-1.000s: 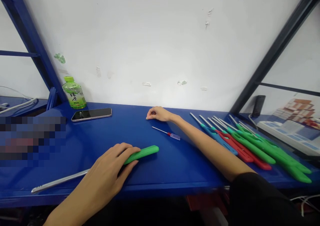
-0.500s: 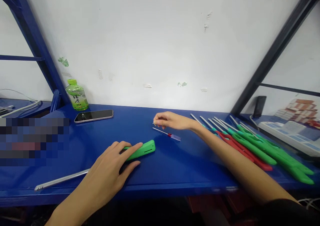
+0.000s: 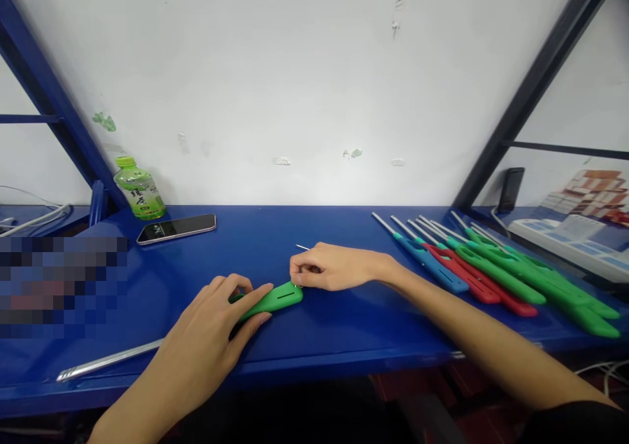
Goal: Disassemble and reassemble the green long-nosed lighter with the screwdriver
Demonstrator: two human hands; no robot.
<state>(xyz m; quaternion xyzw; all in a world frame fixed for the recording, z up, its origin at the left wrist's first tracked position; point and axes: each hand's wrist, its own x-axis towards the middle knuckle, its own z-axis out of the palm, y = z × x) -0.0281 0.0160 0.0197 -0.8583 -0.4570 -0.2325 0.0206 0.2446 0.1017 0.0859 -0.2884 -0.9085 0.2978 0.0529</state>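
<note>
My left hand (image 3: 211, 333) is wrapped round the handle of a green long-neck lighter (image 3: 278, 298), which lies on the blue table. The lighter's metal tube (image 3: 111, 360) sticks out to the left from under my wrist. My right hand (image 3: 327, 267) is closed in a pinch at the right end of the handle. A tiny shiny bit shows under its fingertips, too small to name. Behind that hand lies a screwdriver (image 3: 303, 247); only the tip of its shaft shows, the rest being hidden.
Several more long-neck lighters in blue (image 3: 435, 264), red (image 3: 472, 277) and green (image 3: 540, 287) lie side by side on the right. At the back left are a phone (image 3: 177, 228) and a green tea bottle (image 3: 140, 188). A white wall (image 3: 314, 90) stands behind the table (image 3: 255, 228).
My right hand has come down and towards me, from beyond the screwdriver to the end of the green lighter. My left hand keeps its hold. The view has shifted slightly.
</note>
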